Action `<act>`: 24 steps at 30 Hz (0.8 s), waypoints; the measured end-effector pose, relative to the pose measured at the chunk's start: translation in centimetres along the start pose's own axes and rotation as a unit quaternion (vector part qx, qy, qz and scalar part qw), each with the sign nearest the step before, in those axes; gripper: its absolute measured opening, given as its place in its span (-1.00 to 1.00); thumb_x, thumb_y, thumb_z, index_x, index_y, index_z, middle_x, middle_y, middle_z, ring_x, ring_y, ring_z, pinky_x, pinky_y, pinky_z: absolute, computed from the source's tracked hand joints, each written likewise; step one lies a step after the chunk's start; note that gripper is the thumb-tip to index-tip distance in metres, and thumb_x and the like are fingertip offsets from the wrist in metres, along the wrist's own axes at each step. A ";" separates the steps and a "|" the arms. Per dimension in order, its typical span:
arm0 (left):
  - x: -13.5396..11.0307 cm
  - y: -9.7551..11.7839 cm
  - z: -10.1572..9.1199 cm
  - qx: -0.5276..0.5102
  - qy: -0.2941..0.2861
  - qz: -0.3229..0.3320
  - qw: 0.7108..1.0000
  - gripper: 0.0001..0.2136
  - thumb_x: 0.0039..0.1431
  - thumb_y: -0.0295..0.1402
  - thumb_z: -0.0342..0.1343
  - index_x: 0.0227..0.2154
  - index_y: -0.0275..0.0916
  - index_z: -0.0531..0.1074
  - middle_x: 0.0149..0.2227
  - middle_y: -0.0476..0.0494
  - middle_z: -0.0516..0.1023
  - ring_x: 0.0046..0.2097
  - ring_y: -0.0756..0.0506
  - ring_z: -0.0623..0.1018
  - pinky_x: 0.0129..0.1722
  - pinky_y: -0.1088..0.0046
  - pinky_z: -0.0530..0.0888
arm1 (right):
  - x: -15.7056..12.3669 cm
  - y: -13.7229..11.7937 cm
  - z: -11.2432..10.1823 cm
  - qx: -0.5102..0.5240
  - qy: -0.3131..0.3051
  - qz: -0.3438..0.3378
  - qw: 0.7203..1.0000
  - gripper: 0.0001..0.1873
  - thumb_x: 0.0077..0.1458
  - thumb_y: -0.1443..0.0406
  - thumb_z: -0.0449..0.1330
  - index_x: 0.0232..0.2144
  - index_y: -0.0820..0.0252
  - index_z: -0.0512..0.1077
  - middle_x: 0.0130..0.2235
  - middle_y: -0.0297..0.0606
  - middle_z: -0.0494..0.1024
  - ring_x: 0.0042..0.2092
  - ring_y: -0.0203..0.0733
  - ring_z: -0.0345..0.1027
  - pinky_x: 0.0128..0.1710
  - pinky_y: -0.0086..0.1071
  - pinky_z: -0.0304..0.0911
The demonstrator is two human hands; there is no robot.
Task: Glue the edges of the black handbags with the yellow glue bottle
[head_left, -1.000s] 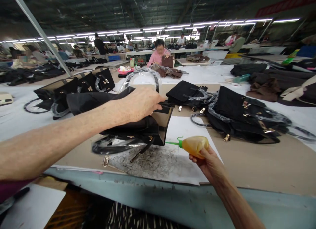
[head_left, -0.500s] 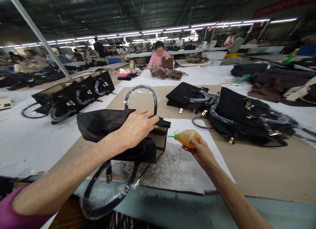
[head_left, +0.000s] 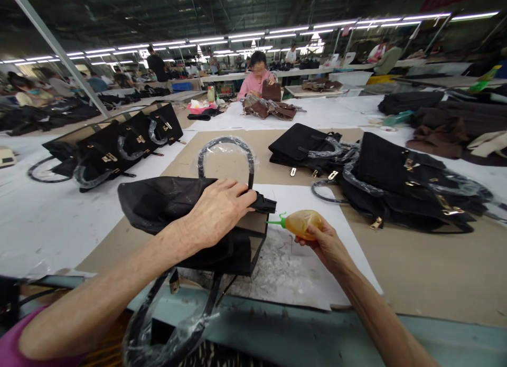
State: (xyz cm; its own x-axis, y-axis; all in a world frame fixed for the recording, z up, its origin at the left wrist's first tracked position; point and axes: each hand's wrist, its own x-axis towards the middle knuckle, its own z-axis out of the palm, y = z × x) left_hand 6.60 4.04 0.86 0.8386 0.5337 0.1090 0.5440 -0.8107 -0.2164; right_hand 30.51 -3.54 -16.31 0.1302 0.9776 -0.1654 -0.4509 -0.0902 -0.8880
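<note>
In front of me a black handbag (head_left: 162, 200) lies on its side, its tan-lined opening facing right. My left hand (head_left: 222, 211) is closed over the upper edge of the bag, with the fingertips partly hidden behind it. One plastic-wrapped handle (head_left: 202, 161) stands up behind the hand. The other wrapped handle (head_left: 138, 325) hangs over the table's near edge. My right hand (head_left: 327, 243) grips a squeeze bottle (head_left: 301, 223) of amber liquid. Its thin green nozzle (head_left: 275, 222) points left at the bag's opening, and I cannot tell whether the tip touches it.
A soiled white sheet (head_left: 301, 282) lies under the work, over brown board (head_left: 428, 272). Black handbags (head_left: 114, 145) stand in a row at left; more bags (head_left: 404, 187) are piled at right. Across the table a person in pink (head_left: 253, 84) handles brown pieces (head_left: 269, 107).
The lower side of the bag has dropped towards me, so its opening gapes wider. The bottle stays close to the opening, and both hands keep their hold. The view has shifted slightly.
</note>
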 end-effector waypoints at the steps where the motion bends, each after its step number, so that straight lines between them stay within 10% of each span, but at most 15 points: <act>1: -0.1 0.1 0.0 -0.001 0.003 0.001 1.000 -0.87 0.18 -0.33 0.00 -0.29 -0.26 0.37 -0.28 -0.12 0.46 -0.24 -0.09 0.40 -0.22 0.39 0.31 | -0.2 0.0 0.0 -0.001 -0.003 0.005 1.000 -0.53 -0.09 0.15 0.32 -0.14 0.23 0.32 -0.34 -0.16 0.50 -0.49 -0.19 0.37 -0.55 -0.42 0.26; 24: -4.8 2.0 1.0 0.014 0.087 0.023 0.996 -0.77 0.14 -0.48 -0.06 -0.16 -0.28 0.40 -0.13 -0.21 0.46 -0.12 -0.15 0.41 -0.08 0.27 0.38 | -2.6 0.2 0.8 0.071 0.035 0.058 0.995 -0.60 -0.11 0.21 0.35 -0.20 0.18 0.38 -0.34 -0.20 0.48 -0.49 -0.26 0.33 -0.60 -0.50 0.24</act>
State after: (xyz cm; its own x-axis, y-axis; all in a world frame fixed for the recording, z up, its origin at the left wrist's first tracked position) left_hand 3.60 0.14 -1.09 0.8560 0.4449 0.2634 0.5062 -0.8249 -0.2517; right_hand 29.38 -5.93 -15.77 0.1292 0.9458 -0.2978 -0.5857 -0.1696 -0.7926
